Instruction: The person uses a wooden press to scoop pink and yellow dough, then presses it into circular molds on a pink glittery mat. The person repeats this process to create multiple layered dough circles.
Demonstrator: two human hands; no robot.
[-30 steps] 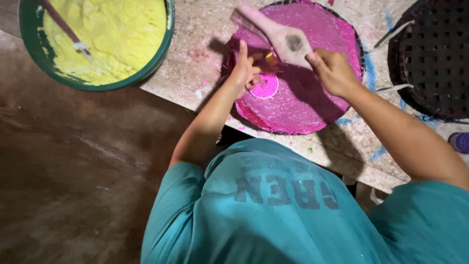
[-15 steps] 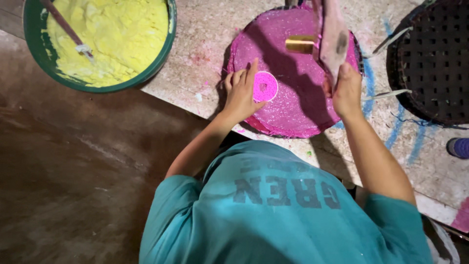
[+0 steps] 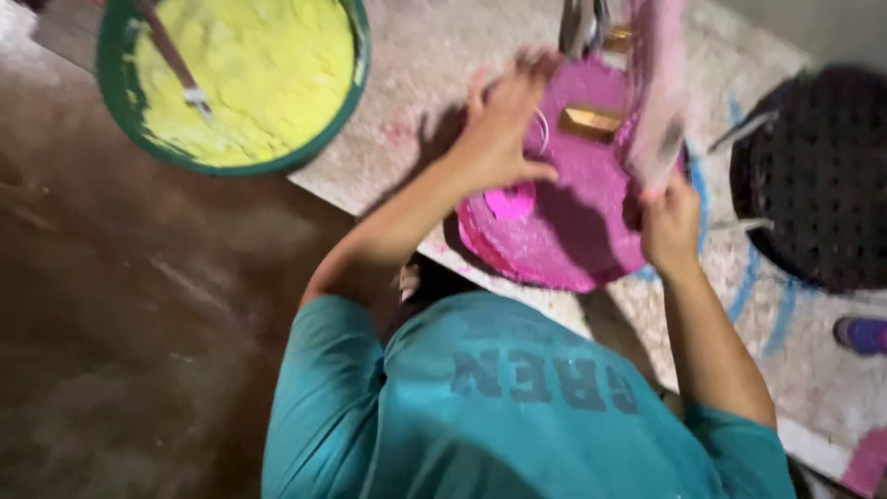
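A round tray [image 3: 554,242] coated in pink powder lies on the speckled table. My left hand [image 3: 499,129] hovers over its far left part with fingers spread and holds nothing. A small bright pink disc [image 3: 511,201] lies just below that hand, and a gold rectangular piece [image 3: 591,120] sits to its right. My right hand [image 3: 670,222] is at the tray's right rim, gripping a flat pink-dusted paddle [image 3: 656,83] that stands upright and blurred.
A green basin [image 3: 115,111] of yellow powder with a tool [image 3: 176,65] stuck in it sits at the table's left corner. A black perforated round tray [image 3: 813,176] lies right. A purple object [image 3: 864,334] is at the right edge. Brown floor [image 3: 139,323] lies left.
My right hand has lifted the paddle off the pink tray to upright. My left hand has left the pink disc and moved toward the tray's far side.
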